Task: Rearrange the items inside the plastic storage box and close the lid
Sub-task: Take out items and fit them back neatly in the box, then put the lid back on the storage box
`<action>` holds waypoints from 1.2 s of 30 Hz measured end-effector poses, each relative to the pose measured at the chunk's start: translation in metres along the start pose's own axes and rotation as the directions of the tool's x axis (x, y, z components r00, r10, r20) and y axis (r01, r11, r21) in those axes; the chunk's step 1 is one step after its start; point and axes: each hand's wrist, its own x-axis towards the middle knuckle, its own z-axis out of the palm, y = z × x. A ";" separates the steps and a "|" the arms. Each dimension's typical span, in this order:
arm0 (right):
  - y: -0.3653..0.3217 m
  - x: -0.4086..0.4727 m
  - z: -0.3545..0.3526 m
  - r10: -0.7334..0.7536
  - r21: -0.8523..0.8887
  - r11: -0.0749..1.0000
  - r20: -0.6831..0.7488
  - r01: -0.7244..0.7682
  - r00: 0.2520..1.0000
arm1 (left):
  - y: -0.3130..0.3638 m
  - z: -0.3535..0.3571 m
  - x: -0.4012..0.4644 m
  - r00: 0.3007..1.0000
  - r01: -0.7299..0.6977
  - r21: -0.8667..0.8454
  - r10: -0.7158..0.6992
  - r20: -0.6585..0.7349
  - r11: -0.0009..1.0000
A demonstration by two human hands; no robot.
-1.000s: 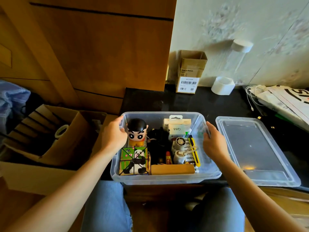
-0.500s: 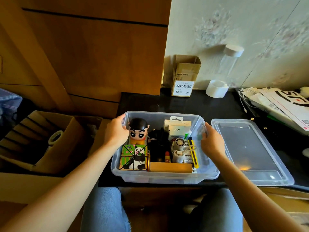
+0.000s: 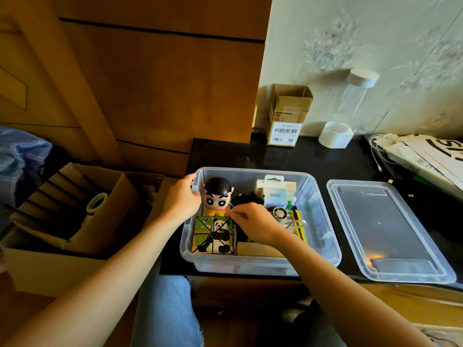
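Since a moment ago, the right hand (image 3: 253, 225) has left the box's right wall and crossed inward to the middle of the plastic storage box (image 3: 323, 211), which sits in the lower centre of the frame on the black table (image 3: 275, 156). Its fingers are curled together at the top edge of the panda cube (image 3: 213, 235), just below the cartoon figure (image 3: 217, 196); whether they pinch something small or only touch the cube's edge I cannot tell. The left hand (image 3: 181, 201) grips the box's upper left corner rim, fingers curled over it, steadying the box.

What matters for the next move, as I judge it: the cube and the figure lie in the left part of the box, directly under and just left of the right hand's grip, so that hand is the one placed to shift them. The yellow knife (image 3: 299, 225) lies right of that hand, its long axis running from the far side towards the near side.

Off to the right of the frame, just beside the box, the lid (image 3: 390, 229) lies flat on the table, nearer the right hand. Closing still looks some way off.
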 end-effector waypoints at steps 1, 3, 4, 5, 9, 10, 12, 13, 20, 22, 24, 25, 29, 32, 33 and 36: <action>0.001 0.001 0.000 0.007 -0.001 1.000 -0.003 -0.007 1.000 | -0.001 -0.001 0.000 1.000 -0.008 0.008 0.008 -0.012 1.000; 0.003 0.001 0.000 0.011 -0.020 1.000 -0.008 -0.011 1.000 | 0.000 -0.004 -0.001 0.999 -0.018 0.036 0.020 -0.050 0.999; 0.003 0.001 0.000 0.003 -0.033 0.999 -0.001 -0.003 1.000 | 0.002 -0.005 -0.002 0.997 -0.027 0.041 0.030 -0.071 0.999; 0.004 0.000 0.000 -0.011 -0.047 0.999 0.006 0.011 1.000 | 0.006 -0.005 -0.003 0.995 -0.046 0.041 0.049 -0.090 0.998; 0.004 -0.007 -0.017 -0.037 -0.035 0.999 -0.116 0.033 0.993 | 0.033 -0.002 -0.013 0.964 -0.212 0.014 0.211 -0.159 0.977; 0.008 -0.012 -0.026 -0.034 -0.004 0.999 -0.180 0.033 0.983 | 0.045 0.002 -0.016 0.954 -0.256 -0.008 0.251 -0.162 0.967; 0.021 -0.024 -0.048 -0.007 0.076 0.997 -0.322 0.033 0.947 | 0.071 0.012 -0.023 0.940 -0.328 -0.068 0.318 -0.125 0.942; 0.031 -0.034 -0.061 0.023 0.112 0.993 -0.401 0.024 0.916 | 0.087 0.021 -0.027 0.933 -0.358 -0.113 0.351 -0.079 0.927; 0.143 -0.110 -0.127 0.403 0.286 0.915 -0.663 -0.285 0.631 | 0.198 0.116 -0.076 0.807 -0.370 -0.391 0.500 0.314 0.843; 0.175 -0.130 -0.130 0.514 0.337 0.854 -0.658 -0.396 0.550 | 0.219 0.146 -0.088 0.780 -0.330 -0.395 0.483 0.398 0.858; 0.203 -0.149 -0.130 0.585 0.361 0.797 -0.661 -0.483 0.471 | 0.236 0.178 -0.099 0.766 -0.270 -0.367 0.429 0.479 0.890; 0.216 -0.159 -0.130 0.612 0.379 0.772 -0.662 -0.510 0.434 | 0.242 0.193 -0.103 0.761 -0.240 -0.346 0.397 0.513 0.907; 0.260 -0.192 -0.131 0.709 0.467 0.673 -0.628 -0.573 0.321 | 0.248 0.246 -0.111 0.766 -0.128 -0.228 0.242 0.595 0.965; 0.286 -0.207 -0.133 0.746 0.492 0.626 -0.604 -0.605 0.281 | 0.242 0.274 -0.112 0.810 -0.037 -0.103 0.090 0.579 0.994; 0.294 -0.211 -0.133 0.756 0.485 0.610 -0.594 -0.627 0.275 | 0.239 0.281 -0.113 0.822 -0.017 -0.061 0.049 0.567 0.998; 0.311 -0.213 -0.132 0.790 0.480 0.561 -0.552 -0.675 0.265 | 0.231 0.296 -0.114 0.834 0.048 -0.014 -0.032 0.551 0.999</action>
